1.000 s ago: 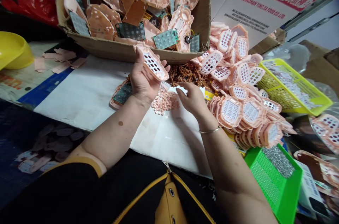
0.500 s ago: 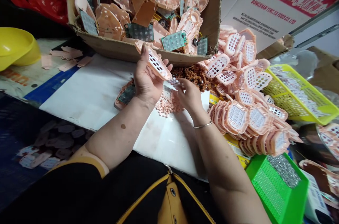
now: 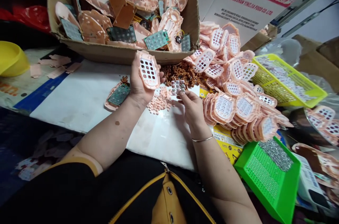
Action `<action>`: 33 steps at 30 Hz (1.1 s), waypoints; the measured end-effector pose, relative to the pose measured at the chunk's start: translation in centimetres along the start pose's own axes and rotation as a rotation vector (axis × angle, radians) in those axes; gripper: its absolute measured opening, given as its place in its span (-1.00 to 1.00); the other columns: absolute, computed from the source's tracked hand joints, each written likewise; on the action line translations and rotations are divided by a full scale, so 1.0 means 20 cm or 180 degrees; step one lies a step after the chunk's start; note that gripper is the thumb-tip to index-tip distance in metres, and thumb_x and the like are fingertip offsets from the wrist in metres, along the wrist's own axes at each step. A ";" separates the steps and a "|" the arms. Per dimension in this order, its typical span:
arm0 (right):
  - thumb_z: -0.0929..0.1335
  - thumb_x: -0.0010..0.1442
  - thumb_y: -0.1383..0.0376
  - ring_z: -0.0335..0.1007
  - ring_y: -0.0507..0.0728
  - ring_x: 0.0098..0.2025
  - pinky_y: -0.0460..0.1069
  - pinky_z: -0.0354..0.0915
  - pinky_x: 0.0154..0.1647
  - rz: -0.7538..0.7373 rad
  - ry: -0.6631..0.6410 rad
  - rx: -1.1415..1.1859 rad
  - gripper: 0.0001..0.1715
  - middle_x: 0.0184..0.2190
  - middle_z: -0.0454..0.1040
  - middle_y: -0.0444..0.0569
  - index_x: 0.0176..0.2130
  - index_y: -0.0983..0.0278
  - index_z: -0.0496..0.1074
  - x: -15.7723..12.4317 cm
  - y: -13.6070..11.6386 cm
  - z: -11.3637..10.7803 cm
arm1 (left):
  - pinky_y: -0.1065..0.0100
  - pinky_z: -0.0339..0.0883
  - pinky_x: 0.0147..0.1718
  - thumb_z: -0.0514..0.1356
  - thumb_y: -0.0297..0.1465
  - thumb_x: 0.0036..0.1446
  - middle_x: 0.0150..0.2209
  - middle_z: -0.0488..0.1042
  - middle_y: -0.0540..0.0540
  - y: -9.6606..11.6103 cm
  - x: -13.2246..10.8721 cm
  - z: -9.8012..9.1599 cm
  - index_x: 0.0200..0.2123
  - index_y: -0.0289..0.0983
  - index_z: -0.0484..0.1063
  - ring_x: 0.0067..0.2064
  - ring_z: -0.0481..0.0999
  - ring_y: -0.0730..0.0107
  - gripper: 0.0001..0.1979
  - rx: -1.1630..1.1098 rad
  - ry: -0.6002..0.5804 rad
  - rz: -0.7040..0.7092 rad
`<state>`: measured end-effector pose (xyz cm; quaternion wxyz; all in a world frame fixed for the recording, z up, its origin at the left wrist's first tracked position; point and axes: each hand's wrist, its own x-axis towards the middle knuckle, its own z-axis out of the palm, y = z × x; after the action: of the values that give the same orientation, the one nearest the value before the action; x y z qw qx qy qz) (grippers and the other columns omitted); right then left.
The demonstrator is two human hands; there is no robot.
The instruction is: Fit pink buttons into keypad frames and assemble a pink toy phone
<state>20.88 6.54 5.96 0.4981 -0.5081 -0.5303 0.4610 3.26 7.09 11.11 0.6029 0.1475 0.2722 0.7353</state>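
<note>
My left hand [image 3: 140,88] is closed around a pink plastic shell [image 3: 149,70] with rows of holes, its inner face turned up toward me. To the right, my right hand [image 3: 191,107] pinches a small keypad [image 3: 178,87] with several buttons between thumb and fingers. The keypad is apart from the shell. Below and between the hands lies a heap of tiny pink buttons [image 3: 160,101] on a white board [image 3: 87,100]. Beside my left wrist rests another pink shell with a green circuit board [image 3: 119,95] on it.
At the back stands a cardboard box [image 3: 116,48] full of pink shells and circuit boards. Stacked pink shells [image 3: 225,106] fill the right side, near a yellow basket [image 3: 288,96] and a green tray [image 3: 267,178] of small metal pieces. Brown parts [image 3: 180,74] lie before the box.
My left hand has turned the shell so its holed face shows more fully. My right hand has drawn the keypad slightly away from it. The whole view has shifted.
</note>
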 end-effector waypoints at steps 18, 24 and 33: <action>0.60 -0.19 0.14 0.49 -0.03 -0.44 -0.09 0.41 -0.35 0.0680 0.0025 0.1630 -0.52 -0.42 0.57 -0.19 -0.39 0.21 0.35 -0.01 -0.07 -0.02 | 0.30 0.48 -0.28 0.06 0.05 0.20 -0.31 0.59 -0.11 -0.09 -0.11 0.05 -0.08 -0.23 0.46 -0.26 0.62 0.25 -0.49 0.0280 -0.0679 -0.0585; 0.62 -0.23 0.11 0.41 -0.03 -0.48 -0.11 0.37 -0.45 0.0743 -0.0472 0.1624 -0.50 -0.46 0.53 -0.23 -0.31 0.23 0.49 -0.06 -0.11 0.06 | 0.36 0.49 -0.26 0.13 -0.10 0.20 -0.26 0.60 -0.03 -0.12 -0.10 0.03 -0.13 -0.23 0.50 -0.33 0.60 0.39 -0.63 0.0454 -0.0917 -0.0668; 0.55 -0.12 0.05 0.36 -0.05 -0.47 -0.09 0.38 -0.39 0.0168 0.0187 0.1471 -0.59 -0.52 0.45 -0.24 -0.42 0.25 0.44 -0.01 -0.08 0.02 | 0.43 0.47 -0.33 0.23 -0.10 0.12 -0.26 0.60 0.00 -0.10 -0.07 0.04 -0.17 -0.22 0.50 -0.36 0.58 0.46 -0.66 0.0712 -0.0804 -0.0338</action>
<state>20.30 6.22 7.52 0.6043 -0.4074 -0.3824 0.5680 5.63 6.08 10.77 0.6502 0.2903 0.2819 0.6431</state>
